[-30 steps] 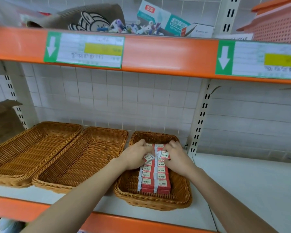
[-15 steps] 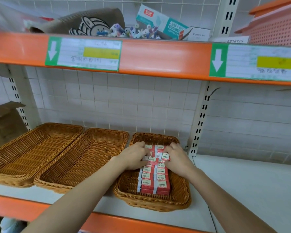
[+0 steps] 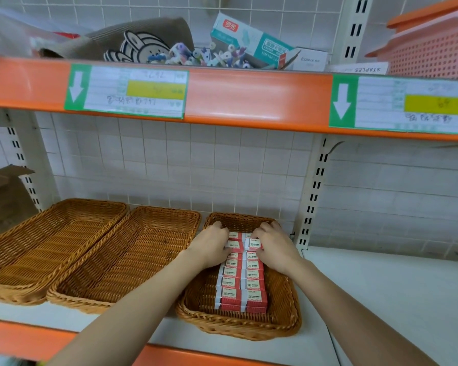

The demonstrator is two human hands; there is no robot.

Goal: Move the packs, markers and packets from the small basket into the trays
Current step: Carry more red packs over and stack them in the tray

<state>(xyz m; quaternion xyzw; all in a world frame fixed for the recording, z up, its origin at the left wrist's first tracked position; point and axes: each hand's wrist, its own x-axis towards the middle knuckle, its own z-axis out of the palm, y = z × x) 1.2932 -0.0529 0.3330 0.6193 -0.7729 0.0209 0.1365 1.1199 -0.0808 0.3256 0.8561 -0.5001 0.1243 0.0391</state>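
A small wicker basket [image 3: 286, 323] on the lower shelf holds two rows of red and white packs [image 3: 242, 286]. Both my hands reach into its far half. My left hand [image 3: 212, 247] has its fingers curled round a pack in the left row [image 3: 233, 245]. My right hand [image 3: 273, 247] grips a pack in the right row [image 3: 254, 244]. Both gripped packs are tipped up a little from the rows. Two long wicker trays, the middle one [image 3: 122, 260] and the left one [image 3: 45, 241], lie beside the basket with nothing in them.
The orange upper shelf [image 3: 249, 101] hangs low over the basket, loaded with boxes, small toys and a pink crate [image 3: 434, 48]. A slotted upright [image 3: 312, 196] stands just right of the basket. A cardboard box [image 3: 3, 196] sits far left. White shelf surface [image 3: 394, 291] extends right.
Both hands have slid toward the back of the basket along the rows and now grip packs further back. The view has tilted slightly.
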